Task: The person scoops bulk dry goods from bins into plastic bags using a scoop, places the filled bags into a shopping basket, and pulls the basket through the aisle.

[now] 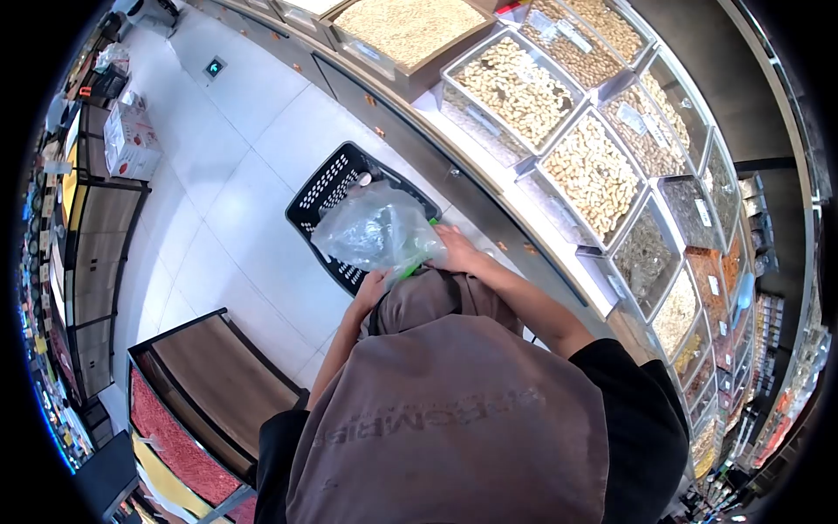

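A clear plastic bag (pixel 371 229) with a green strip along its near edge lies over a black basket (pixel 303 199) with perforated sides. My right hand (pixel 456 249) is closed on the bag's right side, by the green strip. At the bag's lower left is my left hand (pixel 371 288), its fingers bent inward at the near edge; whether they grip the plastic is hard to make out. The bag hides most of the basket's inside, and a small round whitish item (pixel 364 179) shows at its far end.
Clear bins of peanuts (pixel 590 175) and other dry goods line the counter on the right. A brown-topped display stand (pixel 218 371) is at the lower left, with a white box (pixel 131 144) on a shelf beyond. Pale tiled floor (pixel 253 244) lies between.
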A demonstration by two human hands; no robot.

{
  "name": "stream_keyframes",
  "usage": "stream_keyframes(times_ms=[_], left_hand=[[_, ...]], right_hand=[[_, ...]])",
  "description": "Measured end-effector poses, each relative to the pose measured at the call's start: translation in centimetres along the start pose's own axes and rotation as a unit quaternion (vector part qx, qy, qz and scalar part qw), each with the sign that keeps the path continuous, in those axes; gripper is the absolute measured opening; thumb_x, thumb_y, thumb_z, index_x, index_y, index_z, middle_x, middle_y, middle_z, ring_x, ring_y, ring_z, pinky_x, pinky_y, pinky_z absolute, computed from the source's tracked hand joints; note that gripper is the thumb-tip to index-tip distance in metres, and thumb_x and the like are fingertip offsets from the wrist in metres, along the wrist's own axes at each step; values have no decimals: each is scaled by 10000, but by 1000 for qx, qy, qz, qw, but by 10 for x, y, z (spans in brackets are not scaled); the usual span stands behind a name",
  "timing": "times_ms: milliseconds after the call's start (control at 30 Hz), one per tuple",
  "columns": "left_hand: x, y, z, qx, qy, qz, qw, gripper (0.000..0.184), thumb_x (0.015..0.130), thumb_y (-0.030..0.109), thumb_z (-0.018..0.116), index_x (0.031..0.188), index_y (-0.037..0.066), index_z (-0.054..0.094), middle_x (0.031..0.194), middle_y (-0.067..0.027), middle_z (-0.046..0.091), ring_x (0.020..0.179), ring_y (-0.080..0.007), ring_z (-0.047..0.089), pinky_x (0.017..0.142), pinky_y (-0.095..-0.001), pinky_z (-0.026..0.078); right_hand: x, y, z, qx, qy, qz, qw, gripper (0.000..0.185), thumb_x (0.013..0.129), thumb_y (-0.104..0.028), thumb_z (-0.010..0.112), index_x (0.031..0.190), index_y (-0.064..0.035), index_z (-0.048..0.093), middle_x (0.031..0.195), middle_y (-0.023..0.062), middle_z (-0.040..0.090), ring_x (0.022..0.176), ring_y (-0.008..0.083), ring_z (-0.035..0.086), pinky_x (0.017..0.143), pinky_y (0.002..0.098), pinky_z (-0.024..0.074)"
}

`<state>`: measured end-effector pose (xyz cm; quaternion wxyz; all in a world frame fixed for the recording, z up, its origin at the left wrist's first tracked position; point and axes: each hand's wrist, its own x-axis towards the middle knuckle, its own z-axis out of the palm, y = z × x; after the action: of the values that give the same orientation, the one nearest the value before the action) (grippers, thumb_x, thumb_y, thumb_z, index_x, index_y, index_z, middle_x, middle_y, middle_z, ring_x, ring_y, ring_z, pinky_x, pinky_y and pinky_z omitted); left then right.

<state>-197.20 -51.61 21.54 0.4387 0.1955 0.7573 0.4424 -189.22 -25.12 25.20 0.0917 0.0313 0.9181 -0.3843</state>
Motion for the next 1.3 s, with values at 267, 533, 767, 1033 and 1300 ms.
stream_keyframes(times_ms=[267,533,767,1033,1300], left_hand=[[-3,17,-52,155,190,-60,968,572,1010,371,428,756,-98,635,735,-349,583,763,-509,606,685,-535,457],[44,22,-116,177,286,-119,934,530,975,346,446,736,-76,659,722,-318,615,734,-481,630,702,-548,475],[73,33,-179,185,362,-106,908,488,971,309,445,746,-65,663,749,-298,631,746,-485,622,702,-556,472],[142,20,-241,144,468,-219,844,464,959,274,465,777,-109,653,821,-330,638,812,-491,623,753,-551,477],[188,31,-321,139,489,-244,825,462,940,276,472,777,-117,653,817,-329,643,812,-491,627,773,-550,486]], right_hand=[[95,-3,38,-26,4,-3,1000,475,718,-308,744,1112,-72,625,1085,163,637,1120,344,552,931,445,471],[182,-18,38,-59,14,-41,997,427,718,-272,693,1084,-64,621,1166,170,617,1115,345,556,929,437,480],[271,-44,11,-73,-79,-55,993,461,737,-291,662,1131,-56,616,1175,169,617,1131,343,554,963,431,466],[381,-60,-15,-128,-187,-59,972,385,756,-262,608,1052,-20,658,1144,181,626,1117,340,568,952,412,480],[479,-69,-14,-121,-183,-43,975,428,732,-300,662,1074,-45,630,1128,199,632,1138,369,564,963,461,481]])
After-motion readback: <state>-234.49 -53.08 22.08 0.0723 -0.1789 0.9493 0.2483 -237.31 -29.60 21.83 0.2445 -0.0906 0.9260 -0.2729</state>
